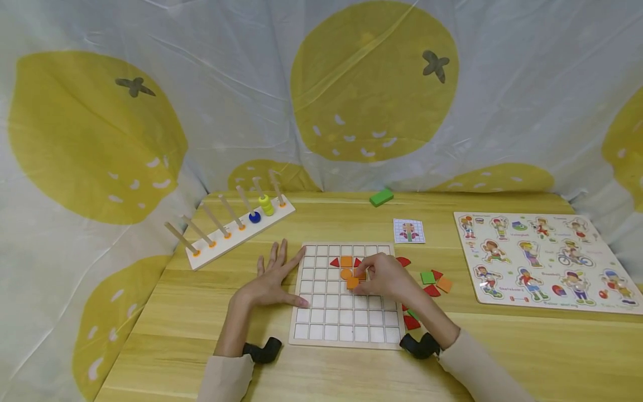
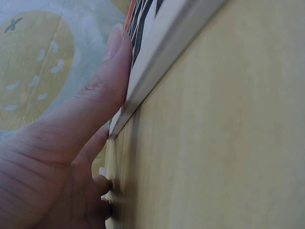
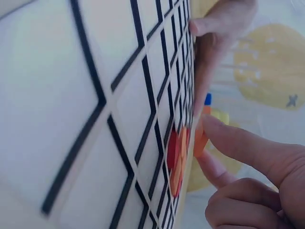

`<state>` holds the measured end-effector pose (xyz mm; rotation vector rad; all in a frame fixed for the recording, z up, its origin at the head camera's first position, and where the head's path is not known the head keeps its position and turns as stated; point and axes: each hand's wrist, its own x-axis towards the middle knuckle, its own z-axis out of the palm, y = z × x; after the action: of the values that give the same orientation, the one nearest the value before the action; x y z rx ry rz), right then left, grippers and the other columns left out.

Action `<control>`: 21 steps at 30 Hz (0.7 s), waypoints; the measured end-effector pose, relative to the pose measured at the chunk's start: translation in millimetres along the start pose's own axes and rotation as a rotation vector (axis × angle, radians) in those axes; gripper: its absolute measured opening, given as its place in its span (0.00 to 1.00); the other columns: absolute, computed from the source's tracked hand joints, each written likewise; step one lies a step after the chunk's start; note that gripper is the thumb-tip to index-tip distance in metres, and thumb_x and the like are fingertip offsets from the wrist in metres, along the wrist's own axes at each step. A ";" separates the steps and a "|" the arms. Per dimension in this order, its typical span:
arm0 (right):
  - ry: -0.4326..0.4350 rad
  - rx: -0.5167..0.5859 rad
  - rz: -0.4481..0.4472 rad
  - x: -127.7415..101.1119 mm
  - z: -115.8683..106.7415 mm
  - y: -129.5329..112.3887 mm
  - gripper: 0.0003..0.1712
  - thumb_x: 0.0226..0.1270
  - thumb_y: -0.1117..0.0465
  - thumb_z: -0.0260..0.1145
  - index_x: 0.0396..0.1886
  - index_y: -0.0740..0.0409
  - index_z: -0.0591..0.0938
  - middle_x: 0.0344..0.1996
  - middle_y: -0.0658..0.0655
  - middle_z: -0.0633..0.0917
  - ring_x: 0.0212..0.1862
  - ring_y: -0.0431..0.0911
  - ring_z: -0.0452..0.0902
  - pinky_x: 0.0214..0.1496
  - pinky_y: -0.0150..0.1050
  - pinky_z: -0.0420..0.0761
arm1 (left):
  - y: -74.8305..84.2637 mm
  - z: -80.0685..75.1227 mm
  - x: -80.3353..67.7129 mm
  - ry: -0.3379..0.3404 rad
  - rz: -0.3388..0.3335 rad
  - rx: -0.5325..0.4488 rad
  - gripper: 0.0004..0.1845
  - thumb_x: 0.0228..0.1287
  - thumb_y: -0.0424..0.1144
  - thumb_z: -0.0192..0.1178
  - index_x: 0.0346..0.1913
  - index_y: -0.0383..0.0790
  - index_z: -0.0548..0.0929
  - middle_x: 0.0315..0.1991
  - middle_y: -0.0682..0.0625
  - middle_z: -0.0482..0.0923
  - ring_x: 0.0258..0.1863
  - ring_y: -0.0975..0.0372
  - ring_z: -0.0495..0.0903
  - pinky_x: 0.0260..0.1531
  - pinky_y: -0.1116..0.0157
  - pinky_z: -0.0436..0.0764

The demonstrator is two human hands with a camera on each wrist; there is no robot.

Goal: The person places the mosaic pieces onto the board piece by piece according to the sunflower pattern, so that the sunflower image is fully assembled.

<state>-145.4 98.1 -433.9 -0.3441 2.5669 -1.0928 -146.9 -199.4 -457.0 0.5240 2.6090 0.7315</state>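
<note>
A white gridded wooden board point(image 1: 324, 317) lies flat on the table. My left hand point(image 1: 268, 286) spreads its fingers at the board's left side, with the thumb point(image 2: 112, 62) resting over its edge. Above the grid my right hand point(image 1: 388, 276) pinches an orange piece point(image 3: 200, 142) between thumb and forefinger. Under and beside these fingers sit an orange square point(image 1: 346, 261), a rounded orange piece point(image 1: 345, 274) and red pieces point(image 1: 334, 262) in the upper cells. My right hand partly covers this group.
Loose red, green point(image 1: 427, 277) and orange pieces point(image 1: 444, 285) lie right of the board. Behind them is a small pattern card point(image 1: 409, 230). A peg stand with beads point(image 1: 236, 237) is at back left, a green block point(image 1: 381, 197) at the back, a picture puzzle point(image 1: 547, 259) at right.
</note>
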 end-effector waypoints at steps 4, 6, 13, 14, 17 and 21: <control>0.014 -0.044 0.018 4.3 10.5 -5.2 0.13 0.43 0.55 0.81 0.27 0.51 0.86 0.23 0.48 0.78 0.26 0.44 0.66 0.26 0.33 0.62 | -0.2 0.1 0.2 0.000 0.000 0.004 0.64 0.42 0.61 0.73 0.78 0.57 0.42 0.76 0.38 0.17 0.74 0.42 0.16 0.66 0.33 0.22; 0.022 -0.058 0.027 5.0 13.2 -5.5 0.13 0.43 0.55 0.82 0.26 0.51 0.85 0.24 0.48 0.79 0.27 0.44 0.66 0.26 0.33 0.62 | 0.0 0.0 0.2 0.001 -0.002 0.007 0.64 0.42 0.62 0.73 0.78 0.57 0.42 0.76 0.38 0.17 0.74 0.42 0.16 0.66 0.33 0.22; 0.002 -0.026 0.002 7.2 13.8 -1.7 0.12 0.43 0.56 0.82 0.29 0.48 0.88 0.29 0.49 0.83 0.28 0.43 0.65 0.27 0.33 0.61 | -0.2 -0.2 0.4 0.001 -0.007 0.013 0.65 0.41 0.62 0.73 0.77 0.58 0.41 0.76 0.39 0.17 0.74 0.43 0.16 0.66 0.33 0.22; -0.001 -0.015 -0.004 7.3 13.6 -1.2 0.12 0.43 0.57 0.81 0.30 0.47 0.89 0.32 0.48 0.84 0.30 0.42 0.66 0.28 0.33 0.63 | -0.1 -0.3 0.2 0.000 -0.007 0.013 0.65 0.41 0.62 0.73 0.77 0.58 0.41 0.76 0.39 0.17 0.74 0.43 0.16 0.66 0.33 0.22; -0.010 0.009 -0.024 7.4 12.6 0.3 0.12 0.43 0.60 0.81 0.32 0.47 0.90 0.39 0.48 0.87 0.35 0.42 0.70 0.31 0.32 0.68 | -0.8 0.3 0.2 0.002 -0.004 0.017 0.64 0.42 0.62 0.73 0.78 0.58 0.41 0.76 0.38 0.17 0.74 0.43 0.16 0.66 0.33 0.22; -0.015 0.015 -0.047 8.0 11.7 2.4 0.12 0.44 0.61 0.80 0.32 0.47 0.90 0.38 0.49 0.88 0.33 0.42 0.70 0.28 0.31 0.68 | -1.0 0.6 0.4 0.005 0.001 0.020 0.64 0.42 0.62 0.73 0.78 0.57 0.42 0.76 0.38 0.17 0.74 0.42 0.17 0.66 0.33 0.23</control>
<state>-148.4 89.3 -444.9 -0.4097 2.5480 -1.1217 -147.2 -199.7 -458.2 0.5303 2.6238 0.7089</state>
